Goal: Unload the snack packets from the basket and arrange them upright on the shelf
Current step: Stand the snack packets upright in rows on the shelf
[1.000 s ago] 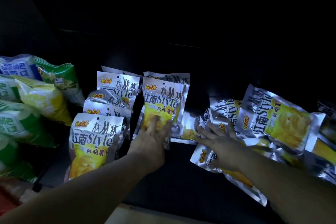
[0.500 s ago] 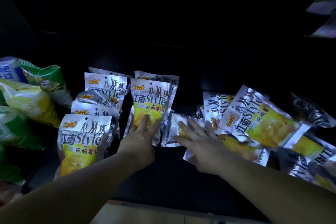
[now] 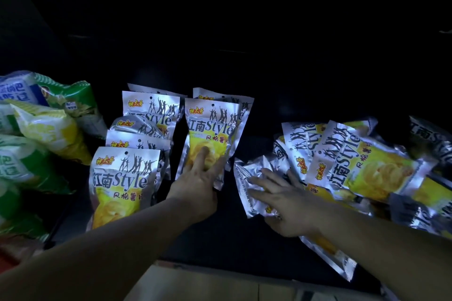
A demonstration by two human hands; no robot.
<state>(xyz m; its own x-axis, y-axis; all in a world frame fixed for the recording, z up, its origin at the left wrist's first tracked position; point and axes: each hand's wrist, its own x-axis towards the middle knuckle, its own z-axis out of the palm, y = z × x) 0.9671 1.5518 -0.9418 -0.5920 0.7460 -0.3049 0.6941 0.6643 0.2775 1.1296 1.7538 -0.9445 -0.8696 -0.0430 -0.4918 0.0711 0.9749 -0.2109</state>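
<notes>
L hand (image 3: 195, 188) on "江南Style" pkt (image 3: 210, 127) (upright?), R hand (image 3: 291, 208) on silver pkt (image 3: 244, 175)

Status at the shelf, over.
Left hand presses upright packet, second row. Right hand spread on flat packet. Loose heap lies right, unsorted.

Bare left forearm (image 3: 110, 247) and bare right forearm (image 3: 391, 252), uncovered right up to the edge of view; bare left hand (image 3: 195, 186) and bare right hand (image 3: 288, 205), slim fingers (image 3: 199, 157), knuckles faintly showing; dimly lit, nails and finer marks too dark to tell
</notes>
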